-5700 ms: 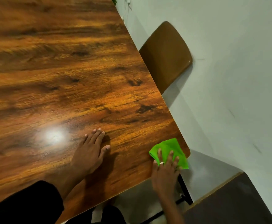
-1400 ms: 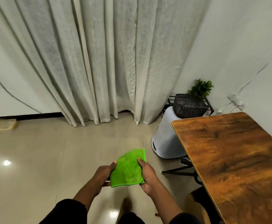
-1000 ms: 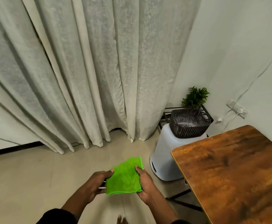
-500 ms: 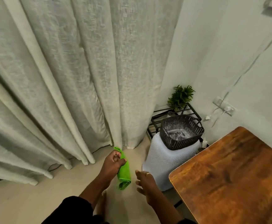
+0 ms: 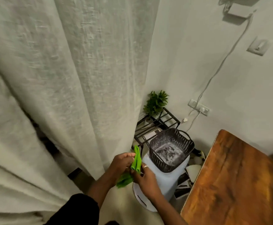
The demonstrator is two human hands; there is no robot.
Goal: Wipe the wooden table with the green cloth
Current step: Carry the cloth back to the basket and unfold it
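Note:
The green cloth (image 5: 136, 161) is folded lengthwise and held up between both hands, away from the table. My left hand (image 5: 122, 162) grips its left side, and my right hand (image 5: 144, 177), with a ring on one finger, pinches it from the right. A lower bunch of the cloth hangs below my left wrist. The wooden table (image 5: 239, 182) shows one corner at the lower right, with nothing on the visible part.
A dark woven basket (image 5: 183, 138) sits on a white perforated cylinder (image 5: 165, 184) just beyond my hands. Behind it stand a black metal rack (image 5: 158, 123) and a small green plant (image 5: 156, 102). Pale curtains (image 5: 67, 78) fill the left; wall sockets and cables hang on the right wall.
I have walked from the table's edge towards the curtain corner. The cloth went from spread flat between both hands to hanging from the left; now the right hand grips it again.

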